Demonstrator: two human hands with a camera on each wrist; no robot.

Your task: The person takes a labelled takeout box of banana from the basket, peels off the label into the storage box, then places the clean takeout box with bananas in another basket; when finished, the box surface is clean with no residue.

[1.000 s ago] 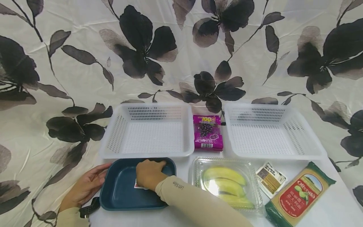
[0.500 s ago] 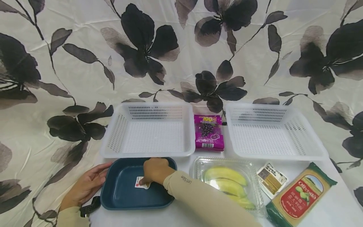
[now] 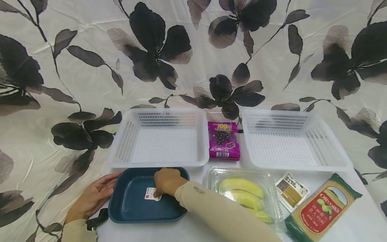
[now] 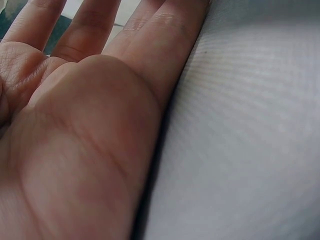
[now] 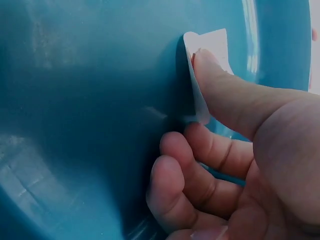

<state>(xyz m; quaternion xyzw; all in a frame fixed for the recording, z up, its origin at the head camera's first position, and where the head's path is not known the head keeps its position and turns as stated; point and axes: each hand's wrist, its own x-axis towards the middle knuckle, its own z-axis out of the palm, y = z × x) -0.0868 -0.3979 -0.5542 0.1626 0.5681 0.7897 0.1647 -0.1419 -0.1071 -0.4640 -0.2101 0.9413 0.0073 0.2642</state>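
A dark blue rectangular dish (image 3: 130, 215) stands on the white table at the front left. On its floor is a small white label (image 3: 149, 193) with reddish print, partly covered by my right hand (image 3: 169, 181). In the right wrist view the label (image 5: 215, 44) is bent, one edge curled up from the dish, and my thumb holds it; the other fingers are curled beneath. My left hand (image 3: 93, 196) lies against the dish's left rim with fingers extended. In the left wrist view its palm (image 4: 85, 135) faces the camera, with the fingertips cut off at the top.
Two white perforated baskets (image 3: 163, 163) stand behind, with a purple grape candy bag (image 3: 223, 141) between them. Right of the dish are a clear clamshell box (image 3: 211, 173) of bananas (image 3: 242, 188), a brown-and-white packet (image 3: 290, 191) and an Olivoilà pasta bag (image 3: 323, 208).
My right hand has shifted right and drawn back inside the dish, uncovering more of the label. The left hand stays at the rim.
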